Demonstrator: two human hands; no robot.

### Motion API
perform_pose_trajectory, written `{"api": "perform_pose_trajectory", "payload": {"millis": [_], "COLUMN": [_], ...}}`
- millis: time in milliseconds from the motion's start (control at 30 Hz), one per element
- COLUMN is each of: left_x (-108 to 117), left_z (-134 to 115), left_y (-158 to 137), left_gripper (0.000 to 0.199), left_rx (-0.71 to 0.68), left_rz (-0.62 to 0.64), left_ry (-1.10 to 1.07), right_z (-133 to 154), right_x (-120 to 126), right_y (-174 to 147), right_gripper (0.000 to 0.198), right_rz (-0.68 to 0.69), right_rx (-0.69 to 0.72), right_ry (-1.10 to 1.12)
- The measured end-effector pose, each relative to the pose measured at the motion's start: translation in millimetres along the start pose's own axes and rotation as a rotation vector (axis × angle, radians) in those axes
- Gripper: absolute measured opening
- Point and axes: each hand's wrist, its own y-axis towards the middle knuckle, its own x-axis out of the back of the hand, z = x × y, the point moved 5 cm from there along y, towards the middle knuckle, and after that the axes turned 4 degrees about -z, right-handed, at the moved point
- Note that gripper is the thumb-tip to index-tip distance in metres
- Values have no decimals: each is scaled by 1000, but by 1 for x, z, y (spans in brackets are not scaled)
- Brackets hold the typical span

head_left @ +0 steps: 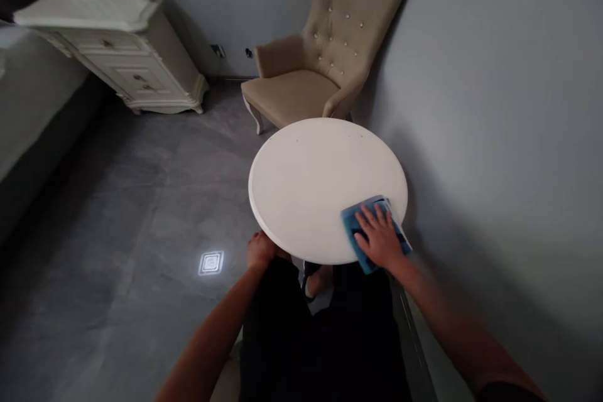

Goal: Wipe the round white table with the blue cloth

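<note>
A round white table [306,188] stands in front of my knees. My right hand [379,239] lies flat, fingers spread, on a folded blue cloth [351,221] at the table's near right edge. Part of the cloth hangs past the rim. My left hand [260,250] is at the near left rim, low against the table's side. Its fingers are mostly hidden by the tabletop and my leg, so I cannot tell whether they grip the rim. A few tiny dark specks show near the tabletop's far edge.
A beige tufted armchair [292,94] stands just behind the table. The grey wall [499,107] runs close on the right. A white nightstand [141,56] and a bed [32,94] are at the left. A bright square light patch [211,262] shows on the grey floor [155,213].
</note>
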Motion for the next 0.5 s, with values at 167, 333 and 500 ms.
{"api": "perform_pose_trajectory", "payload": {"millis": [167,333,500], "left_x": [1,-3,-15], "left_z": [-3,1,12], "left_y": [2,8,17], "left_gripper": [43,40,39], "left_rx": [-28,-53,-103], "left_rz": [14,36,70], "left_ry": [5,36,20], "right_z": [-93,-141,-129], "right_x": [26,43,42], "right_y": [67,185,317], "right_gripper": [75,76,79], "right_rz": [-57,-145,-172], "right_rx": [-328,-506,-590], "right_ry": [-170,-175,-117]}}
